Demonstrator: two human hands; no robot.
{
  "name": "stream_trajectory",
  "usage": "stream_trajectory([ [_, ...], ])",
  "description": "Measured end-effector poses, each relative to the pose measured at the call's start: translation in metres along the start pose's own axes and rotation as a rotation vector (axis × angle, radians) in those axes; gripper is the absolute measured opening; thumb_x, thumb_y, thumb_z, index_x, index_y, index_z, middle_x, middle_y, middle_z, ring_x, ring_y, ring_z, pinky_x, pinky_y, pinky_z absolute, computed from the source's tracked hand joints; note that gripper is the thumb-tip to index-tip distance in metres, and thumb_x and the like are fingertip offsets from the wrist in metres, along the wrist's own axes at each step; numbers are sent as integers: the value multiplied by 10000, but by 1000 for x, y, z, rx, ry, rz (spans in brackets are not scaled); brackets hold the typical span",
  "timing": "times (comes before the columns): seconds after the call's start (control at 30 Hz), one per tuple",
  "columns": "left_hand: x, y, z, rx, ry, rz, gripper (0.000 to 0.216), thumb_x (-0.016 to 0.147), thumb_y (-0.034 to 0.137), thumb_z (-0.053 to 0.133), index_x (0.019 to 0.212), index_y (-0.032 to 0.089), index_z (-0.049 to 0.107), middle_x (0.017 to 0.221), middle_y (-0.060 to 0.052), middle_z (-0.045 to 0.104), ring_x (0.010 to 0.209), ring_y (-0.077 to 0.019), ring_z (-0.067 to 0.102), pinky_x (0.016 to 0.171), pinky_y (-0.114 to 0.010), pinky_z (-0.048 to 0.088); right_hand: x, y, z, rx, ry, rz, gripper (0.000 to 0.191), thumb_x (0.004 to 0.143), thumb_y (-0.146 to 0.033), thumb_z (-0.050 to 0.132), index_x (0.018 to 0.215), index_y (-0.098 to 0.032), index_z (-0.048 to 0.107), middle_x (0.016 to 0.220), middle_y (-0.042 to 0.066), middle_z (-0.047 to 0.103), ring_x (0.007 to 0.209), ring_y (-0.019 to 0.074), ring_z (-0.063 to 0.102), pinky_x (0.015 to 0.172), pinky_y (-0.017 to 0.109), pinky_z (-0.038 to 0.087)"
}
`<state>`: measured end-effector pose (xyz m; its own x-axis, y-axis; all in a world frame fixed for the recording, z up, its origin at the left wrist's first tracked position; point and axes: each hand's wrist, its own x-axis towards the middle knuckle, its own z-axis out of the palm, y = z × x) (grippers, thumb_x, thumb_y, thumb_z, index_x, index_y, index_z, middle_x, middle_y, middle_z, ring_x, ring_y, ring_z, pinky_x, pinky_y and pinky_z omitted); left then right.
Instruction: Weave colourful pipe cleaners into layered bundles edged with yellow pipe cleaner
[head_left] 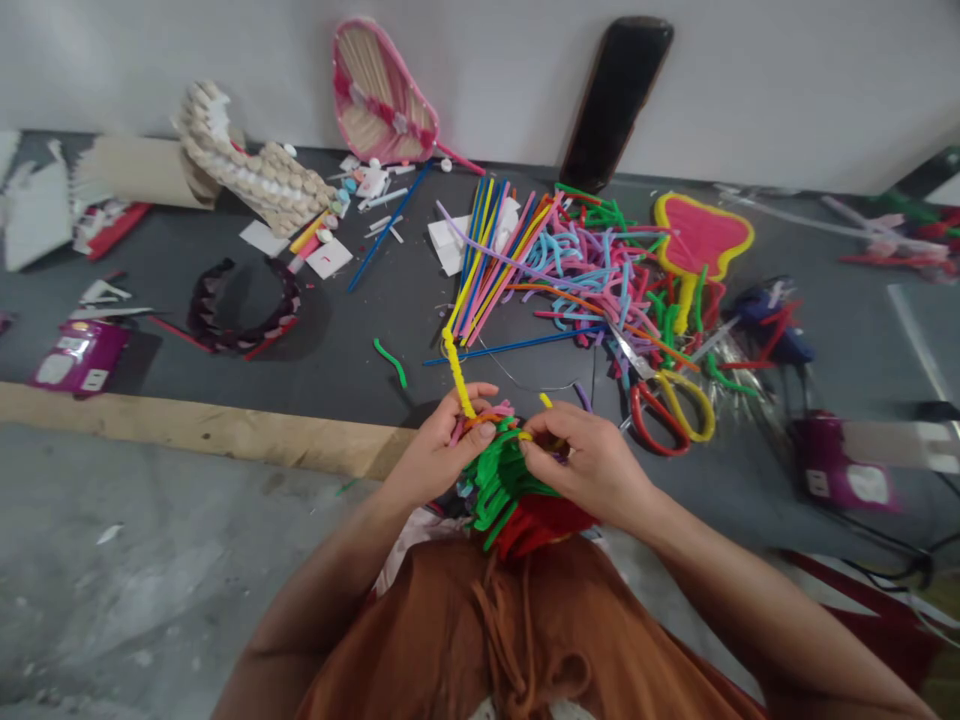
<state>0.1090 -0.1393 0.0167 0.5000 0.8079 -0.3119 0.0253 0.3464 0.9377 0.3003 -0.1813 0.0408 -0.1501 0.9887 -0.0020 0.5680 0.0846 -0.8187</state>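
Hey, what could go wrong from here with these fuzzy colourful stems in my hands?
The green stems fan out between your left hand and right hand, so one might slip loose. The scissors lie close to your right hand and could get knocked. The phone leans against the wall, so a bump might topple it.

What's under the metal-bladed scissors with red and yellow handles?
Dark grey tabletop shows through the loops of the scissors; colourful fuzzy strips lie around the blades. Whatever metal and handles cover is hidden.
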Motion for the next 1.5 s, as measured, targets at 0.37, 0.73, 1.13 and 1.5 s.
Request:
stream_trajectory([
  [0.37,3,5,-8,-104,-120,-100,601,749,220,748,1268,213,445,1073,-84,641,1179,-243,568,927,-328,461,0,8,0,114,-53,85,143,884,-275,540,846,-203,656,753,28,631,649,134,581,599,243,460],
  [0.73,3,1,-8,-137,-90,-105,605,727,218,763,1247,199,453,1089,-94,662,1196,-255,560,938,-343,461,4,16,-9,419,-5,324,290,890,-423,533,922,-174,679,650,-2,584,560,117,542,536,243,456],
  [1.13,3,0,-11,-157,-98,-103,669,616,198,841,1188,213,493,1061,-60,650,1085,-223,610,889,-316,463,10,15,-8,848,170,400,301,765,-454,694,932,-208,648,764,5,626,609,107,603,623,277,552],
  [1.5,1,4,-2,-192,-17,-106,466,741,267,746,1144,201,522,1007,-57,651,1034,-209,634,887,-310,461,-8,-12,-4,681,302,220,433,845,-351,646,1195,-303,395,757,-25,659,565,127,625,599,306,565],
])
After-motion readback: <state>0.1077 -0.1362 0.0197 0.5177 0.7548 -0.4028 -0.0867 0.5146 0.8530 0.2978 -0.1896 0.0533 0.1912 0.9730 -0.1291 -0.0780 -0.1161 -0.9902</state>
